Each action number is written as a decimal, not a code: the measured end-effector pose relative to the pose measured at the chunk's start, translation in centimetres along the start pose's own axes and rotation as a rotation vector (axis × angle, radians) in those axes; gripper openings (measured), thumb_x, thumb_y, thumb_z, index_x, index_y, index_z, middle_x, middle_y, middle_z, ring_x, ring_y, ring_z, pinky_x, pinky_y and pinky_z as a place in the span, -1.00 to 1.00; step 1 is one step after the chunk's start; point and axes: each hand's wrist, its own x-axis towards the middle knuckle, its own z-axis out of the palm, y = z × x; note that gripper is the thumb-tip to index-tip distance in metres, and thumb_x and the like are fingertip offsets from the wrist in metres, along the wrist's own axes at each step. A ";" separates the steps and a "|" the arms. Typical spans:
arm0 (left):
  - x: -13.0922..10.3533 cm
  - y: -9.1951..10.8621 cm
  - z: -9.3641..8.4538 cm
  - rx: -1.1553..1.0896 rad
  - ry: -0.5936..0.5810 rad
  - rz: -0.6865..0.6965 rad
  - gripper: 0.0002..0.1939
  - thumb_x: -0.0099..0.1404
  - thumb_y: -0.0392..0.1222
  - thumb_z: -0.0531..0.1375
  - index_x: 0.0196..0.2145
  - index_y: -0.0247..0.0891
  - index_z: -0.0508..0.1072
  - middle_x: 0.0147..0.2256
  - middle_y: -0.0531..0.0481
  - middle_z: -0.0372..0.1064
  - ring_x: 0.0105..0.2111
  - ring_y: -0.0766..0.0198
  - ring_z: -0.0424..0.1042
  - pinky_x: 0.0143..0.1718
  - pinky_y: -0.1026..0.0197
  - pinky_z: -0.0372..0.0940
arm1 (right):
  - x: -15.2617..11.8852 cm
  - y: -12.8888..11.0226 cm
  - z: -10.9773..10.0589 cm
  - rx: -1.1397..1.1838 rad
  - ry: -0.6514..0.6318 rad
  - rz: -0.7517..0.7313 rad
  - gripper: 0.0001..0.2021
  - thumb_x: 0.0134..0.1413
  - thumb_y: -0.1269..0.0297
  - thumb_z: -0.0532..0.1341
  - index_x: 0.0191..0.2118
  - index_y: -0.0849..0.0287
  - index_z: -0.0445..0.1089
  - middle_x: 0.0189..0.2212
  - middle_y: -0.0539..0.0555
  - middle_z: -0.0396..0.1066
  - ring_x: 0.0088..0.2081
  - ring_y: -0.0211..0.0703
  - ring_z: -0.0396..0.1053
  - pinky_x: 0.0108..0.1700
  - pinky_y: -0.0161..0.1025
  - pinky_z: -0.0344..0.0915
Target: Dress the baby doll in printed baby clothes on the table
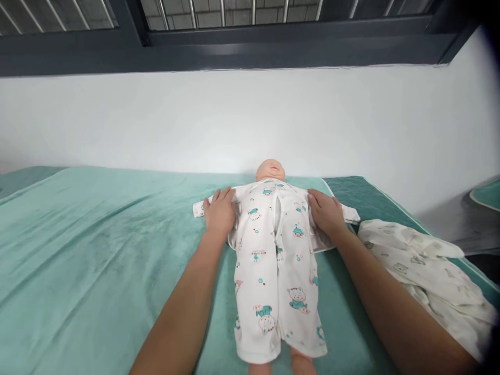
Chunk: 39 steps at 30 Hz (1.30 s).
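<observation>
A baby doll (pixel 270 169) lies on its back on a green cloth, head toward the wall and feet toward me. It has on a white long-sleeved top (pixel 322 241) with both sleeves spread sideways. White baby pants (pixel 258 271) with cat prints cover its front from the neck down, and the lower legs show below the hems. My left hand (pixel 221 209) rests flat over the sleeve on the left, fingers extended. On the opposite sleeve lies my right hand (pixel 326 211), its fingers stretched beside the upper edge of the pants; the fingertips are partly hidden.
Crumpled white printed baby clothing (pixel 425 265) lies to the right, beside my right forearm. The green cloth (pixel 97 250) extends far to the left with some creases. Behind stands a white wall (pixel 195 120) under a dark barred window frame (pixel 273 47).
</observation>
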 end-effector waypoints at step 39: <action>0.2 -0.4 -0.7 0.020 0.015 -0.076 -0.52 0.37 -0.13 0.02 0.22 -0.14 0.26 0.17 -0.15 0.31 0.16 -0.04 0.23 0.23 -0.20 0.04 | 7.5 -20.9 0.7 -0.435 -0.719 -0.615 -0.73 0.06 0.35 0.22 -0.08 0.07 0.42 -0.19 0.13 0.51 -0.25 0.01 0.48 -0.27 -0.17 0.28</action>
